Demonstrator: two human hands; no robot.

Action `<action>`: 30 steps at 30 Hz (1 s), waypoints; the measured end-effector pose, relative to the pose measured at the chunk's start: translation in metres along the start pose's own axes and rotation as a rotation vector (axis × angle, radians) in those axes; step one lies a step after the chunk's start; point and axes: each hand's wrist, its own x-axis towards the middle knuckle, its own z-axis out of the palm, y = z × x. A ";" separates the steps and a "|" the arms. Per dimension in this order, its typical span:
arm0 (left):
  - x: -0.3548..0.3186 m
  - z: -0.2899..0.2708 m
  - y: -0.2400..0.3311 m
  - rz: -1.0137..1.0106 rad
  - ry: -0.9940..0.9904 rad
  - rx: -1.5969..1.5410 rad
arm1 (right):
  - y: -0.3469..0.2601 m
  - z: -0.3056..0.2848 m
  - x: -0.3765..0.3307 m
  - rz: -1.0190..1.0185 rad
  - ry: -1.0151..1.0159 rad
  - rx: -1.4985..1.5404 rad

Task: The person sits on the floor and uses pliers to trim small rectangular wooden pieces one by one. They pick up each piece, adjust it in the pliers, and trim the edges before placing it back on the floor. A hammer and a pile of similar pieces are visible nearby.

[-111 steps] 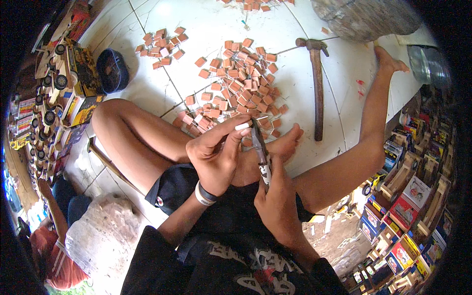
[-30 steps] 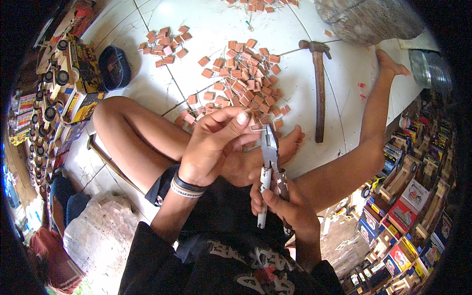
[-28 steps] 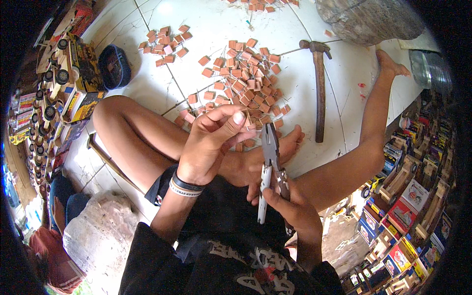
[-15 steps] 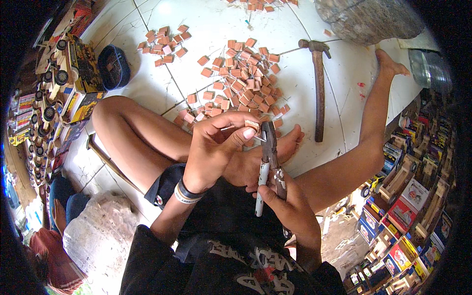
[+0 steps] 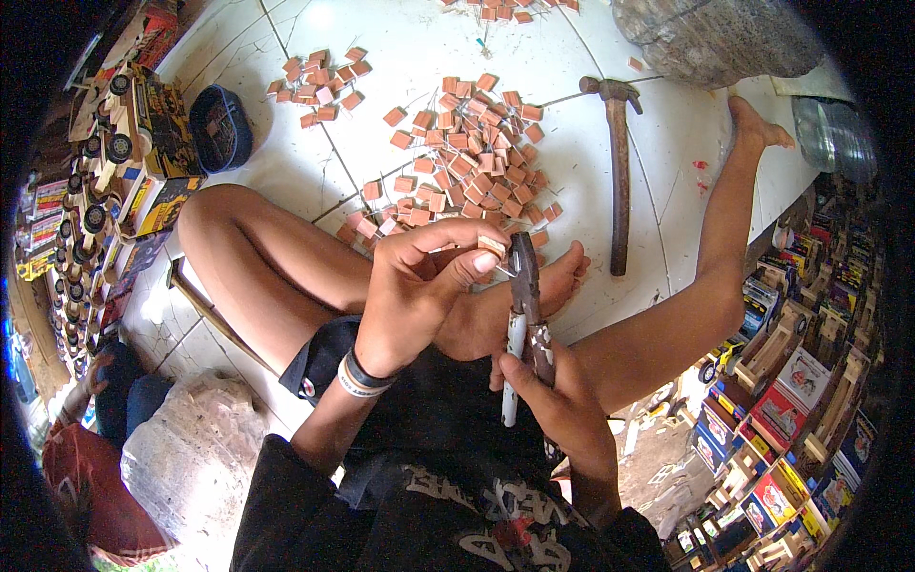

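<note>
1. Pinching a small tan wooden block point(image 5: 492, 246) between thumb and forefinger, the left hand point(image 5: 419, 286) has its fingers point(image 5: 474, 259) curled tight around that piece, right at the nose of the pliers.
2. The right hand point(image 5: 562, 405) wraps its fingers point(image 5: 522, 374) closed around the pliers point(image 5: 525, 315), whose handles are one white and one dark; the metal head points up and meets the block. Whether the head is nipping a wire I cannot tell.
3. A banded wristband point(image 5: 360, 377) sits on the left wrist.
4. Both hands hover over the person's crossed bare legs, above the foot point(image 5: 534, 291).
5. Beyond the foot, a heap of reddish-brown square blocks point(image 5: 467, 162) with thin wire legs lies on the white tiled floor point(image 5: 400, 48); a smaller cluster point(image 5: 319, 86) lies well apart to the left.
6. A hammer point(image 5: 618, 172) with a wooden handle lies just right of the heap.
7. A dark blue round bowl point(image 5: 221, 129) sits left of the small cluster.
8. Yellow-and-black toy trucks point(image 5: 124, 143) line the left edge; small printed boxes in red, blue and yellow point(image 5: 791, 410) stack along the right.
</note>
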 end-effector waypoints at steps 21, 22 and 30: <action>0.029 -0.073 -0.041 0.024 0.570 0.251 | 0.031 -0.010 0.020 -0.185 0.391 -0.279; 0.030 -0.083 -0.045 -0.010 0.509 0.360 | 0.030 -0.012 0.020 -0.187 0.376 -0.270; 0.044 -0.099 -0.058 0.080 0.414 1.228 | 0.016 -0.008 0.018 -0.156 0.320 -0.232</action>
